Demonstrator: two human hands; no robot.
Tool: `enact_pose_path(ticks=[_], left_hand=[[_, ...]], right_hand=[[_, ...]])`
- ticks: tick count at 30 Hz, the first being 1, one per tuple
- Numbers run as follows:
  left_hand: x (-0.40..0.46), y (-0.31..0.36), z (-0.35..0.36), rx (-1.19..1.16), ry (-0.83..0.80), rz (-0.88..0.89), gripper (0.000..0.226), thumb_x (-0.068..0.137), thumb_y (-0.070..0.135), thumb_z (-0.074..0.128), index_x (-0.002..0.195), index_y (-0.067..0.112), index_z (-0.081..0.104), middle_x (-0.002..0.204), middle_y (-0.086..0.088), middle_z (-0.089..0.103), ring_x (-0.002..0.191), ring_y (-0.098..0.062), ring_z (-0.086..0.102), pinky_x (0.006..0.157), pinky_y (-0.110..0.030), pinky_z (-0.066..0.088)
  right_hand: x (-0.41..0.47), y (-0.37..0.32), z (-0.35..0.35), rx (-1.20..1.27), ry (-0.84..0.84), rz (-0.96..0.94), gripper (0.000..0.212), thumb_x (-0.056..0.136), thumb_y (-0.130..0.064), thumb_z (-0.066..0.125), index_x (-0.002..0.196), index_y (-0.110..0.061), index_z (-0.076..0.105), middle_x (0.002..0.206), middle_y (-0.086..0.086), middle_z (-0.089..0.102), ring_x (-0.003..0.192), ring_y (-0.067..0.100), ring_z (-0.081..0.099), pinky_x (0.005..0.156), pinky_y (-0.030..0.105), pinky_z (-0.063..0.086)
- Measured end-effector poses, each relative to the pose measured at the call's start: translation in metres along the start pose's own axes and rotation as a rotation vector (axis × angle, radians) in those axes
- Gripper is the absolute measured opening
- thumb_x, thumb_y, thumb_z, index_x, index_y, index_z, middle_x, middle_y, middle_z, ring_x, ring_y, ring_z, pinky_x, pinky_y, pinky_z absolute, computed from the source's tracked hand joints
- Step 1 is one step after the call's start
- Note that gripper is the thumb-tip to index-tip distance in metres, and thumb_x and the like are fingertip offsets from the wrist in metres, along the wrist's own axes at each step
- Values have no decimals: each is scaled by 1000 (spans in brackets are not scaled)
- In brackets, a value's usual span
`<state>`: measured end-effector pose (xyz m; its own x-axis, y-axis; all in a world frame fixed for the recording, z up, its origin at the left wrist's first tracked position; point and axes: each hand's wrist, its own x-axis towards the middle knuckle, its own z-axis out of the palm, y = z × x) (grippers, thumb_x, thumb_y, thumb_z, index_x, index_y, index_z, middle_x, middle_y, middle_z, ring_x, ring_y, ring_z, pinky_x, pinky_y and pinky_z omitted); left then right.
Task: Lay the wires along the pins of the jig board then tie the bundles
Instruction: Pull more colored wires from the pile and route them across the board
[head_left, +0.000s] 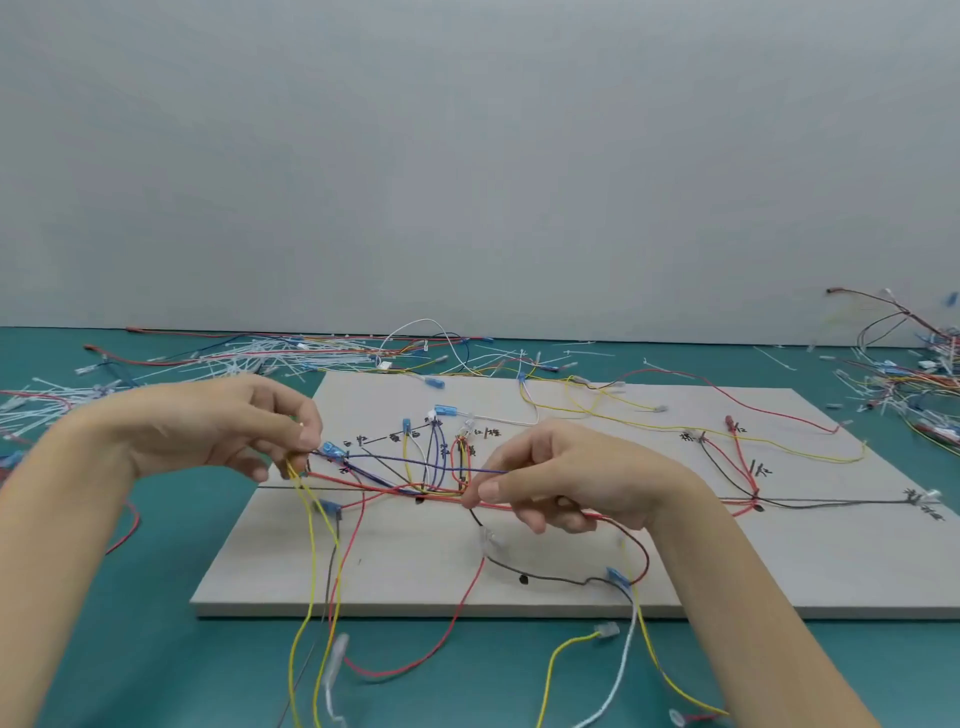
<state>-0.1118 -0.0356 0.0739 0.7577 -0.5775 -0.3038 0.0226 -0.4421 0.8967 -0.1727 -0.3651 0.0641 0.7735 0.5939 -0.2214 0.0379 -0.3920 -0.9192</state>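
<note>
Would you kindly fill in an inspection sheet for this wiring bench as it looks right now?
Surface: teal tabletop, carrying the jig board.
Job's things: pale wooden jig board with handwritten marks; coloured wires routed across it, converging near its middle.
Clutter: loose white cable ties piled at the far left; a tangle of spare wires at the far right.
Grippers: left hand pinches wire ends by a blue terminal; right hand pinches the red wire.
Cables: yellow wires and a red one hang off the board's near edge.
Surroundings: plain grey wall.
</note>
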Motion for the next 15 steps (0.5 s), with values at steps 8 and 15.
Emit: enact_pose_path(ticks=[8,15], left_hand=[[2,-45,-44,127,-79,-208,43,75,43,82,97,8,69,88,-12,66,83,-16,65,58,-24,51],[10,-51,-44,102,-68,-194,48,74,44,82,106,10,70,89,-11,63,84,-15,63,63,-27,53]], right_hand=[[2,5,-5,7,96,-14,15,90,-23,66,91,-12,76,46,-1,35,38,12,36,40,21,36],[5,6,-4,164,192,-38,20,91,-31,63,88,-16,77,59,-4,52,34,6,37,35,16,27]])
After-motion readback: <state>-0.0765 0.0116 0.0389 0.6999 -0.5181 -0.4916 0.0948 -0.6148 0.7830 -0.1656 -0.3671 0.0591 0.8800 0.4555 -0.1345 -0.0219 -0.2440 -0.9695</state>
